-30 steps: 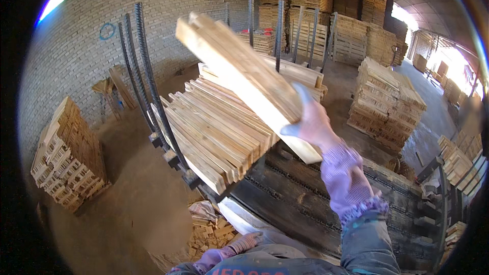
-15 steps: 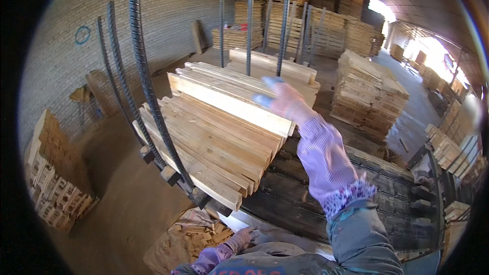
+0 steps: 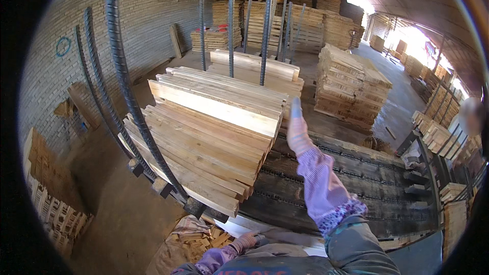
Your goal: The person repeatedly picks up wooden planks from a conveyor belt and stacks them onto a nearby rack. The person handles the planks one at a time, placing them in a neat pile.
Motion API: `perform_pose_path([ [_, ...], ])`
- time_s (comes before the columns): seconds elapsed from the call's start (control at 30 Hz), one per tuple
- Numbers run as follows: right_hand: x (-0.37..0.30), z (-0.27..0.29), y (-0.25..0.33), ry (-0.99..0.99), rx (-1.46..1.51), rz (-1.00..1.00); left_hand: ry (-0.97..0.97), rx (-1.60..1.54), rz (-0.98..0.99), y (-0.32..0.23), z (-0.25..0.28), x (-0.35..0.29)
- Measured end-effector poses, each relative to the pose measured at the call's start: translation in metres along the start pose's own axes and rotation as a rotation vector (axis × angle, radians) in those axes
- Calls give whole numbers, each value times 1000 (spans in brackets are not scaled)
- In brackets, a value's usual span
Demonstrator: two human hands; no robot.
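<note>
A row of pale wooden boards [image 3: 204, 142] lies side by side on a rack, with one lighter board [image 3: 214, 107] standing higher across them. My right hand [image 3: 298, 133], with grey-blue fingertip covers, is held upright and flat at the right ends of the boards. It holds nothing, its fingers are stretched out, and whether it touches the board ends I cannot tell. Low in the view, my left hand [image 3: 245, 243] rests by a white sheet [image 3: 237, 226] near my body. Its fingers lie out flat, partly hidden, with nothing visible in them.
Ribbed steel bars [image 3: 122, 71] rise along the rack's left side, others [image 3: 266, 40] at its far side. A dark slatted bed [image 3: 346, 188] extends rightward. Board stacks [image 3: 349, 89] stand beyond, another [image 3: 48, 198] at far left. Wood offcuts [image 3: 204, 239] lie below the rack.
My right hand has come back from above the boards to beside their right ends, turning edge-on. The view has shifted rightward, and my left hand has stayed low near my body.
</note>
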State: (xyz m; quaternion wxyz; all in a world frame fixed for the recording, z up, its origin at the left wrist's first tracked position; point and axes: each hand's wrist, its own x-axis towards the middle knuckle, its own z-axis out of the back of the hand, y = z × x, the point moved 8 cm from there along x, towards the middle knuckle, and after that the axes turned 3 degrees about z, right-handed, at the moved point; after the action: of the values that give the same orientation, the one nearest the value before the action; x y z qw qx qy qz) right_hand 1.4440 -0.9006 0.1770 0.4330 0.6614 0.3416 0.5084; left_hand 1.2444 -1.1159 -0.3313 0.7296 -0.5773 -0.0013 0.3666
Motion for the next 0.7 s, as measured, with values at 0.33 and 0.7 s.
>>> perform_pose_path([
  [0.33, -351, 264, -220, -440, 333, -1112, 143, 75, 7, -57, -25, 5],
  [0.7, -548, 363, -155, -574, -362, -766, 414, -139, -16, -241, -92, 55],
])
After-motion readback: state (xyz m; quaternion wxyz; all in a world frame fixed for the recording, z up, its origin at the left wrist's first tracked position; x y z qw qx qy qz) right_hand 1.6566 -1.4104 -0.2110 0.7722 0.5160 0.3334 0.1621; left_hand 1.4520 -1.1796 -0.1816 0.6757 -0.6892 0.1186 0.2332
